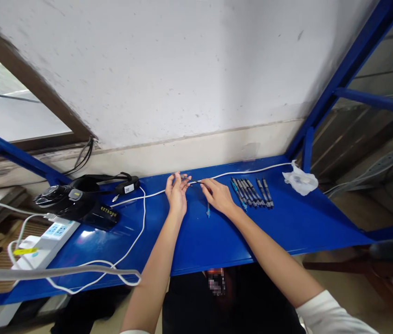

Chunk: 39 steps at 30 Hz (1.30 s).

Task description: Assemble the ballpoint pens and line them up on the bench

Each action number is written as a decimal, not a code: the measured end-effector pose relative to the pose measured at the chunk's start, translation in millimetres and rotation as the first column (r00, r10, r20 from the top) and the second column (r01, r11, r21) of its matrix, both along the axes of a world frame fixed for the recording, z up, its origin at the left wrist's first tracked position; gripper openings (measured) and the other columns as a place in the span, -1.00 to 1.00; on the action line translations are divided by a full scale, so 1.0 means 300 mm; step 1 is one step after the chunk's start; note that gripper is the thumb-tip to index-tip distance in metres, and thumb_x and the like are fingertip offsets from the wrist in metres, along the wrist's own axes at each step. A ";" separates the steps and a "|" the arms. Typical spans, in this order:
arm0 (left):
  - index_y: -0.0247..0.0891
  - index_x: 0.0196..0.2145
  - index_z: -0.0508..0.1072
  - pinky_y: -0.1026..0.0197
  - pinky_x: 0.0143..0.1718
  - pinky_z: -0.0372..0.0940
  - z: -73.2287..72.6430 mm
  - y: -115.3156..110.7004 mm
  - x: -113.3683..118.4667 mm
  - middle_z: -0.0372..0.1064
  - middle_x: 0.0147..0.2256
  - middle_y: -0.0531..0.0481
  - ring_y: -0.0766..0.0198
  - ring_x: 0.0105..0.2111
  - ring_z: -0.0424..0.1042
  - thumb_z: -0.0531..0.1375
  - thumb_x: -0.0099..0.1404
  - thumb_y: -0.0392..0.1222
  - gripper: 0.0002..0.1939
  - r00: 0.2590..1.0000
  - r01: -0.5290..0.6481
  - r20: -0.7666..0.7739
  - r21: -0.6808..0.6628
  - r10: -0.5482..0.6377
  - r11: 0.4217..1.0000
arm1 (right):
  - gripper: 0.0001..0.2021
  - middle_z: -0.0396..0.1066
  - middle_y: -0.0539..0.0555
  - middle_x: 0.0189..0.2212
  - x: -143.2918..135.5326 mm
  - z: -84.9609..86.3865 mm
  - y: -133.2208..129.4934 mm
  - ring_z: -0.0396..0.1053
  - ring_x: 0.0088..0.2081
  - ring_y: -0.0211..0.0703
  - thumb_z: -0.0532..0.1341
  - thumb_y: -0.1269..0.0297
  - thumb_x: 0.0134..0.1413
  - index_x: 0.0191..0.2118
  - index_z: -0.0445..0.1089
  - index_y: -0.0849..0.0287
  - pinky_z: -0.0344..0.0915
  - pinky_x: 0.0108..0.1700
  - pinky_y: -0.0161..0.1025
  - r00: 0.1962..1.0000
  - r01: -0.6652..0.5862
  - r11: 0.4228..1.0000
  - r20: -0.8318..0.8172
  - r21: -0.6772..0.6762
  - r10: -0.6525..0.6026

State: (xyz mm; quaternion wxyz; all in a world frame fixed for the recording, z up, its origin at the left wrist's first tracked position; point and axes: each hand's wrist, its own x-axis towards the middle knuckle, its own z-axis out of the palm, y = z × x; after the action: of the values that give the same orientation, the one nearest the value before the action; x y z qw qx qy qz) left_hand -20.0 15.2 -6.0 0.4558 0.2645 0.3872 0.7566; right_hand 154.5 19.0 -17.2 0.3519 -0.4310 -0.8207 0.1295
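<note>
My left hand (176, 197) is raised just above the blue shelf, palm turned up, with curled fingers around one end of a thin dark pen part (193, 180). The other end of this slim stick meets the pinched fingertips of my right hand (220, 197). Whether it is a refill or a narrow barrel is too small to tell. Below the right fingers lies a short pen piece with a blue tip (208, 212). To the right of that hand, several grey and black pens (252, 192) lie side by side, with a blue pen (238, 195) at their left end.
A white cable (248, 172) runs along the back of the blue shelf (213, 250). At left are a black device marked EXTROBO (92, 211), a power strip (52, 236) and looped white cable. A crumpled plastic bag (299, 181) lies at right, near the blue frame post (307, 150).
</note>
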 end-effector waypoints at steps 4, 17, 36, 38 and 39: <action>-0.16 -0.08 0.47 0.19 -0.16 0.36 -0.001 0.002 0.000 0.59 -0.17 -0.04 0.13 -0.15 0.66 0.49 0.22 0.17 -0.50 1.000 0.006 0.002 -0.004 -0.006 1.000 | -0.75 0.59 0.07 -0.04 0.001 0.000 0.000 0.55 -0.04 -0.05 0.07 0.19 0.57 0.14 0.46 -0.02 0.36 -0.10 -0.23 1.000 -0.012 1.000 -0.012 -0.004 0.012; -0.16 0.02 0.51 0.20 -0.15 0.41 -0.018 -0.009 0.056 0.61 -0.17 -0.06 0.19 -0.18 0.63 0.56 0.16 -0.05 -0.47 0.975 0.196 -0.117 0.028 -0.191 0.980 | -0.76 0.60 0.11 0.01 -0.003 -0.023 0.010 0.57 -0.04 0.00 0.07 0.18 0.57 0.16 0.41 0.00 0.38 -0.11 -0.20 0.995 -0.023 1.000 -0.101 -0.003 0.023; -0.15 0.02 0.52 0.21 -0.17 0.41 -0.014 -0.004 0.043 0.61 -0.17 -0.06 0.19 -0.19 0.62 0.57 0.13 -0.08 -0.45 0.991 0.121 -0.062 0.032 -0.119 0.992 | -0.74 0.59 0.12 0.03 -0.004 -0.018 0.008 0.57 0.00 -0.01 0.05 0.13 0.58 0.13 0.42 0.01 0.39 -0.08 -0.20 0.993 -0.059 0.998 -0.103 -0.017 0.057; -0.15 0.03 0.54 0.19 -0.15 0.41 -0.016 -0.010 0.053 0.61 -0.19 -0.05 0.19 -0.20 0.61 0.55 0.17 -0.07 -0.48 0.979 0.168 -0.124 0.025 -0.164 0.985 | -0.76 0.59 0.12 0.02 -0.003 -0.021 0.009 0.57 0.00 -0.01 0.06 0.14 0.58 0.13 0.40 0.02 0.38 -0.08 -0.19 0.992 -0.064 0.998 -0.112 -0.019 0.061; -0.16 0.02 0.55 0.18 -0.13 0.41 -0.017 -0.012 0.057 0.62 -0.20 -0.05 0.19 -0.19 0.61 0.54 0.18 -0.06 -0.51 0.969 0.194 -0.158 0.019 -0.189 0.981 | -0.77 0.60 0.11 -0.01 -0.002 -0.023 0.010 0.57 -0.03 0.00 0.06 0.13 0.57 0.12 0.39 0.03 0.38 -0.10 -0.19 0.991 -0.059 0.998 -0.122 -0.029 0.055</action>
State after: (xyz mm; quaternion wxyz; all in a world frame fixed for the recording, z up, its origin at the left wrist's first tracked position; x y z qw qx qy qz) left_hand -3.0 11.5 -11.1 0.4906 0.3667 0.3810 0.6926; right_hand 153.8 21.9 -24.1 0.3903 -0.4044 -0.8076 0.1786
